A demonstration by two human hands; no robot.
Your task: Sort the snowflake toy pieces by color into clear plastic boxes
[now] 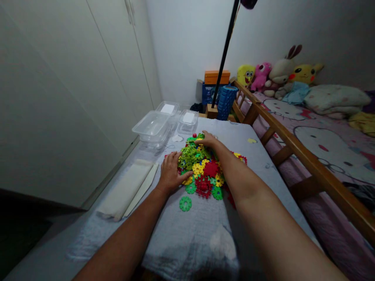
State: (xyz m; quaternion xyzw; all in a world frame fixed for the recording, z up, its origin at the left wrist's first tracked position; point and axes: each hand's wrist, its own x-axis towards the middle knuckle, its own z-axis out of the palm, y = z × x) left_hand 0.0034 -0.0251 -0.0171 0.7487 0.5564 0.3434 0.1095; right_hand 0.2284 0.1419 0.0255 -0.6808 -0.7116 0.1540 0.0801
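Observation:
A heap of plastic toy pieces (197, 168) in green, yellow and red lies on the cloth-covered table (193, 238). Many of them are flat notched discs. My left hand (172, 171) rests against the heap's left side, thumb and fingers spread. At the far side, my right hand (208, 140) reaches over the pile with its fingers stretched out, touching the pieces. Neither hand has a piece gripped in it that I can see. One green notched disc (185, 203) lies apart, nearer to me. My right forearm hides part of the heap's right side.
Clear plastic containers (152, 124) stand at the table's far left, with a smaller lidded box (188, 118) beside them. A folded beige cloth (129, 189) lies at the left. A wooden bed rail (310, 162) runs along the right, and a black pole (225, 54) rises behind the table.

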